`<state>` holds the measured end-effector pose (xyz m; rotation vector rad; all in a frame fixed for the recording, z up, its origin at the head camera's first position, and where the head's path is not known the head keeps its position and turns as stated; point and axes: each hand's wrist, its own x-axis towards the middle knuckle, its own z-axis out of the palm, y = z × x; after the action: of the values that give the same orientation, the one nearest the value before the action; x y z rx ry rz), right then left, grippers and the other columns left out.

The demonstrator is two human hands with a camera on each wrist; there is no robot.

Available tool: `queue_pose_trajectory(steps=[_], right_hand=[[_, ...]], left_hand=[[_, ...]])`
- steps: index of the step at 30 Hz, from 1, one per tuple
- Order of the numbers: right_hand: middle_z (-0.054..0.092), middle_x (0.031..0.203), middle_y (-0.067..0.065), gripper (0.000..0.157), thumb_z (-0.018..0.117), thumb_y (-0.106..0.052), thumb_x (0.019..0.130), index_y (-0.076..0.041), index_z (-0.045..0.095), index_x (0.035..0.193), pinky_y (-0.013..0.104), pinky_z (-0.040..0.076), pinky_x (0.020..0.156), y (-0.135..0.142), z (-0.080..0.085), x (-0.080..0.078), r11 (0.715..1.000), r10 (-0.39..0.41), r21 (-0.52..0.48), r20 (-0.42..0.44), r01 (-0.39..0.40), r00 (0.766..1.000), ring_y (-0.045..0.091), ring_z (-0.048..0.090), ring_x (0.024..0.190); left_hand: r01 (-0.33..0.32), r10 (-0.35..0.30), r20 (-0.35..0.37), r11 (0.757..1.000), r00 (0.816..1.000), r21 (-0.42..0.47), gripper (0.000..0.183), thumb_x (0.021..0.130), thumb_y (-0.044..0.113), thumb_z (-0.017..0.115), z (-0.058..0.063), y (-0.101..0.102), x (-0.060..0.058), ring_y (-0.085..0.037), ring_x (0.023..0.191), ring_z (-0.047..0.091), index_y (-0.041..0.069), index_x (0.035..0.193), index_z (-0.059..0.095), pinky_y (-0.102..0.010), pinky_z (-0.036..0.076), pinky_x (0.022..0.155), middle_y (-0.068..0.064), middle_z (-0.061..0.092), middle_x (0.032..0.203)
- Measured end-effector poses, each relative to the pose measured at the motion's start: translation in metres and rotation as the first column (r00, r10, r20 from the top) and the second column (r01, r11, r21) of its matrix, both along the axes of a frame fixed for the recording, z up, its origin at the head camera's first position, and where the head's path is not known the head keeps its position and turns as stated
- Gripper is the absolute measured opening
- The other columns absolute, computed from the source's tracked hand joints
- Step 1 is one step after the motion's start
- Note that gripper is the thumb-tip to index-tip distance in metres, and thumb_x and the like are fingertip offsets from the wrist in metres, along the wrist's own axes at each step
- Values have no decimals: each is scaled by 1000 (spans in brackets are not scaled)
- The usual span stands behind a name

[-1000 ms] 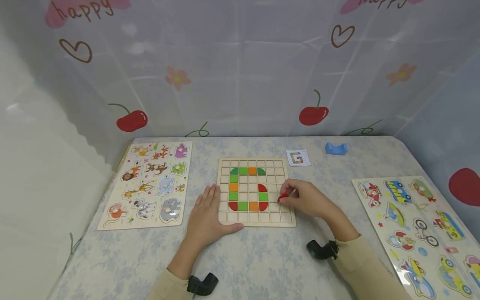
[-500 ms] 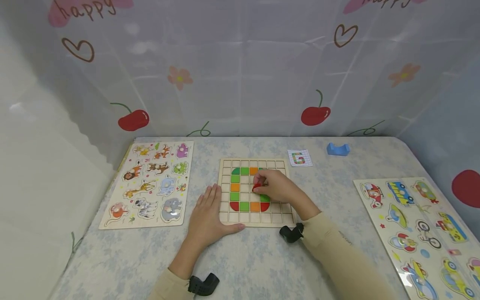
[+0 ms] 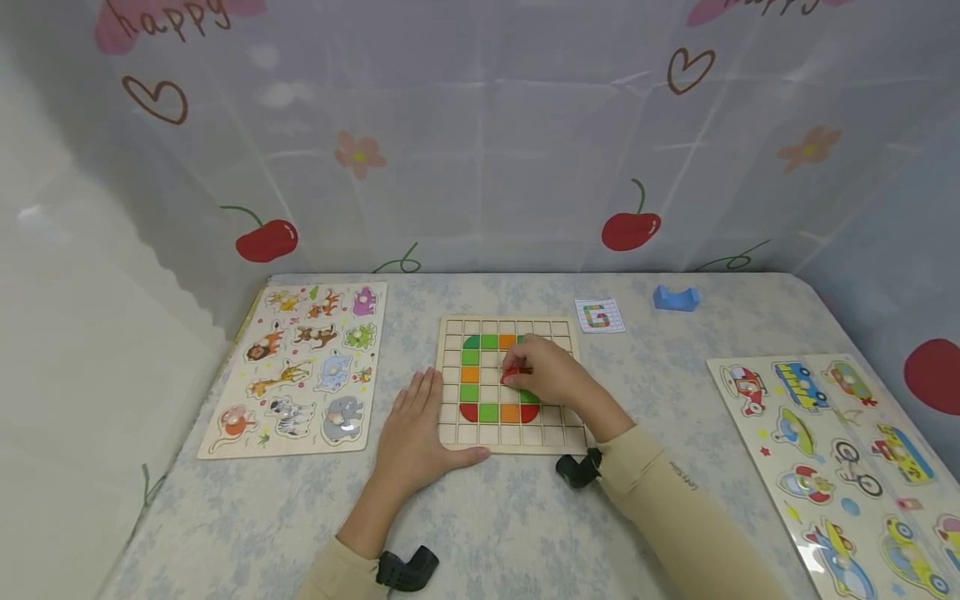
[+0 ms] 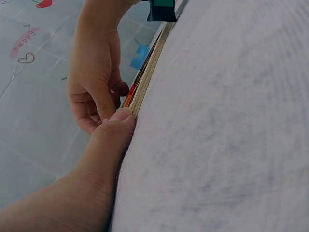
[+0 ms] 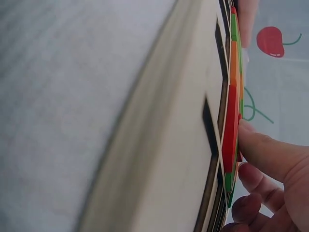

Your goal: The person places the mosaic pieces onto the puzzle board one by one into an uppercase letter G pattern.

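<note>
A square wooden grid board lies on the table. Green, orange and red tiles sit in its cells, among them an orange square tile and a red rounded-corner tile. My left hand rests flat at the board's left side, thumb along the near edge. Over the board's middle my right hand pinches a red tile between thumb and fingers, close above the cells. It covers part of the pattern's right side. In the right wrist view, the thumb is right at the red piece beside the tiles.
A small card with a letter G pattern lies behind the board, next to a blue holder. An animal puzzle board lies to the left. On the right is a vehicle puzzle board. A printed curtain hangs behind.
My right hand has carried the red tile leftward from the board's right edge to its middle, then shifted only slightly in the last half second. My left hand has stayed in place.
</note>
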<state>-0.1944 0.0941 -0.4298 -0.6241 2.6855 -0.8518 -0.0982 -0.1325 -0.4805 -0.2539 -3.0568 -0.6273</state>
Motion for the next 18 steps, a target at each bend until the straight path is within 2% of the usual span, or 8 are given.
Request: queue_pose_trajectory(steps=[5, 10, 13, 18], right_hand=[[62, 103, 0, 14, 75, -17, 89, -18, 77, 103, 32, 51, 82, 2, -1, 4, 1000, 18, 6, -7, -18, 1000, 15, 54, 87], [63, 115, 2, 30, 73, -21, 91, -18, 72, 121, 38, 54, 91, 8, -2, 10, 1000, 0, 4, -24, 0, 1000, 19, 58, 99], [62, 114, 3, 36, 69, -25, 94, -17, 66, 129, 39, 53, 90, 12, 0, 19, 999, -50, -21, -15, 49, 999, 21, 58, 99], [62, 109, 1, 38, 66, -29, 96, -19, 62, 132, 32, 50, 78, 20, 5, 37, 993, -114, -47, -29, 112, 993, 16, 56, 90]], left_hand=[[2, -2, -10, 1000, 1000, 11, 134, 64, 87, 64, 0, 1, 0, -30, 155, 16, 2, 158, 18, -47, 17, 126, -14, 20, 165], [1, -1, 4, 1000, 1000, 11, 135, 64, 88, 63, -1, 1, -1, -28, 155, 14, 4, 159, 16, -46, 16, 127, -13, 18, 166], [0, 0, 10, 1000, 1000, 5, 136, 63, 89, 62, -2, 1, -2, -28, 155, 13, 4, 159, 15, -46, 15, 127, -12, 18, 166], [-8, 8, 13, 1000, 1000, 6, 135, 63, 87, 64, -3, 1, -1, -28, 155, 14, 3, 158, 16, -46, 16, 127, -12, 19, 166]])
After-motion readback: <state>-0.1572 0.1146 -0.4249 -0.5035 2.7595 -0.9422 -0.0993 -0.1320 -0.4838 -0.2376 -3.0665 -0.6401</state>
